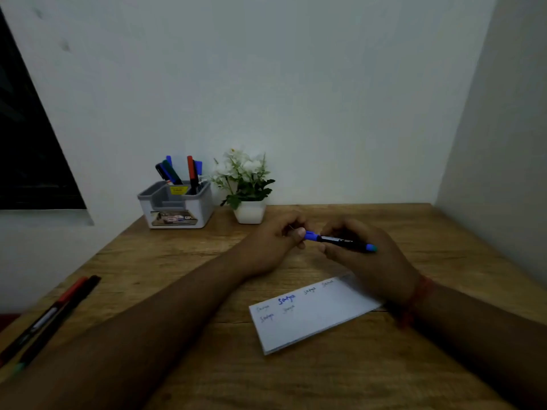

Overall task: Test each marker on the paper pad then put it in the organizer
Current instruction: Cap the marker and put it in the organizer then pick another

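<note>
A blue-capped black marker [340, 240], white paper pad [313, 318] with blue scribbles, grey-and-white organizer [177, 205].

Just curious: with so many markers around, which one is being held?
The blue marker, gripped by both hands above the desk; the others stand in the organizer or lie at the desk's left edge.

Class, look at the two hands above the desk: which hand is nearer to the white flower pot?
Left. The left hand is just in front of the white flower pot, holding the blue marker's cap end. The right hand sits farther right, gripping the barrel.
</note>
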`<action>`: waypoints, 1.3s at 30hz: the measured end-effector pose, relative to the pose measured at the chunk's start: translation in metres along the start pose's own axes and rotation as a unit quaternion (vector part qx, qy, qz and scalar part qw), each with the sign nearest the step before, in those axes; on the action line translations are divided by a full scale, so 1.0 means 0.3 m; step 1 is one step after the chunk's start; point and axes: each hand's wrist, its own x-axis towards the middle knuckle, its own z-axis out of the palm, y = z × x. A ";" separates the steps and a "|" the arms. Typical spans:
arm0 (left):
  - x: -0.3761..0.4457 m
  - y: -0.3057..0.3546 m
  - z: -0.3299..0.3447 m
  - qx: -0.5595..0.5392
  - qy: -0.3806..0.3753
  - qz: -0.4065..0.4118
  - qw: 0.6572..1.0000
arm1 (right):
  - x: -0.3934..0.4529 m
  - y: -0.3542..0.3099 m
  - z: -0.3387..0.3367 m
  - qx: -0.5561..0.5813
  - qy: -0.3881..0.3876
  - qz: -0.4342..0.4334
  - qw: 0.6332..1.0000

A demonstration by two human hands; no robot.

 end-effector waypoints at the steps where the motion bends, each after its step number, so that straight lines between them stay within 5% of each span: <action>1: 0.003 -0.006 0.015 0.004 -0.001 0.005 1.000 | 0.001 0.006 -0.001 0.012 0.002 0.008 1.000; 11: 0.022 -0.053 0.033 0.016 -0.044 0.000 0.999 | 0.026 0.018 0.016 0.014 0.022 -0.004 1.000; 16: 0.027 -0.052 0.013 0.030 -0.087 -0.030 0.995 | 0.019 -0.011 0.014 -0.120 0.006 -0.124 0.985; 21: 0.028 -0.114 -0.067 0.060 0.005 -0.119 0.991 | -0.017 -0.084 -0.063 -0.198 0.025 -0.232 0.952; 29: 0.013 -0.138 0.004 0.191 0.026 -0.019 0.981 | -0.031 -0.055 -0.018 -0.130 0.033 -0.133 0.982; 39: -0.017 -0.078 0.017 0.272 0.051 -0.061 0.959 | -0.028 -0.075 -0.004 -0.025 0.047 -0.004 0.999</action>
